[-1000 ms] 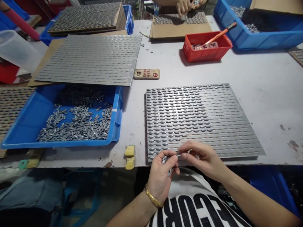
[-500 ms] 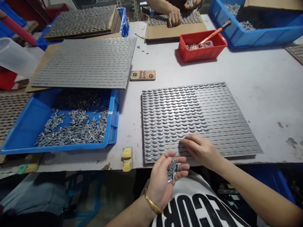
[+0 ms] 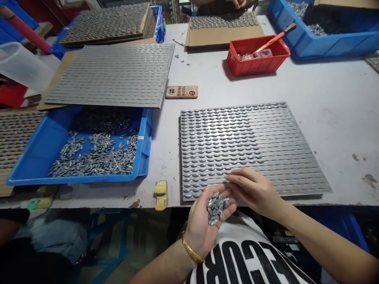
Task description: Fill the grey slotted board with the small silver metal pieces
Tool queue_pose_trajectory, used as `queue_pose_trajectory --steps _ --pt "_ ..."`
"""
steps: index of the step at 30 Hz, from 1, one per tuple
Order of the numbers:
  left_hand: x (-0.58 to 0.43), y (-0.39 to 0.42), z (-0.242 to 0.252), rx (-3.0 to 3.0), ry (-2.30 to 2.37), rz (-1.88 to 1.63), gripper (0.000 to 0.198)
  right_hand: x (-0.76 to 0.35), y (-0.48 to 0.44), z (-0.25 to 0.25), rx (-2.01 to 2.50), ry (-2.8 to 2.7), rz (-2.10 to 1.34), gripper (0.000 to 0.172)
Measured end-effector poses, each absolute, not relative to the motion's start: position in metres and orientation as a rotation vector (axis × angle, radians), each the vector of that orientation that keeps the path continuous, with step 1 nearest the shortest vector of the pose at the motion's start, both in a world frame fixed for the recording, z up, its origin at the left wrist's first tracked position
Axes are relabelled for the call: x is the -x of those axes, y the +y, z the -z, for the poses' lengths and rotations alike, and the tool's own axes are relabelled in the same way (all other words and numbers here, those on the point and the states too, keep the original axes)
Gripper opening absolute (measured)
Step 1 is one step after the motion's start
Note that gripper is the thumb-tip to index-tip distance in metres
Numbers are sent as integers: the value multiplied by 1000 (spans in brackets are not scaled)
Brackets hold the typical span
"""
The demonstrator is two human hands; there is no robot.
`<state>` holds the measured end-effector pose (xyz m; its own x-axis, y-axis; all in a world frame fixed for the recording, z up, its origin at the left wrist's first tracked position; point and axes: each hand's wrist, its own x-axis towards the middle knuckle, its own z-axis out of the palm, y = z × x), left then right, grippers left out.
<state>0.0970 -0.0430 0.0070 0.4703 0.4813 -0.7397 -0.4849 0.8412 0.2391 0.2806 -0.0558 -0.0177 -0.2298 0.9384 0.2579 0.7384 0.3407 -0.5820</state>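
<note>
Along the near edge of the counter (image 3: 334, 126), I have the slotted grey board (image 3: 290, 157) lying flat, its left part and far edge lined with small pointed metal pieces, the rest of its slots bare. Just off the board's near left corner, I have the left hand (image 3: 202, 221) palm up, fingers apart and loosely cupped under a heap of metal pieces (image 3: 217, 209). The right hand (image 3: 256, 189) is over the board's near edge, its fingertips bunched just beside the left fingers; I cannot tell whether a piece sits between them. Both hands block my sight of part of that edge.

On the counter's left side stands a blue bin (image 3: 144, 154) of the same pieces, its far part covered by a second slotted board (image 3: 115, 75). Beside that board's right edge lies a wooden plaque (image 3: 181, 92), and by the counter's near edge, between bin and work, sits a yellow object (image 3: 160, 195).

Farther back, a red bin (image 3: 254, 65) holds an orange-handled tool (image 3: 274, 41). At the far edge, a co-worker's hands (image 3: 238, 3) are above a cardboard sheet (image 3: 219, 37), and a blue crate (image 3: 340, 45) fills the far right corner.
</note>
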Motion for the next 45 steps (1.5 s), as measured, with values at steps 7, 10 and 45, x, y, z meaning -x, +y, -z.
queue_pose_trajectory --steps 7,10,45 --pt "-101 -47 -3 77 851 -592 33 -260 -55 -4 1306 -2284 -529 25" --pt "-102 -51 -1 105 812 -569 30 -259 -57 0 1250 -2265 -562 21" --pt "-53 -59 4 -215 927 -520 22 -236 -44 42 1694 -2045 -357 18"
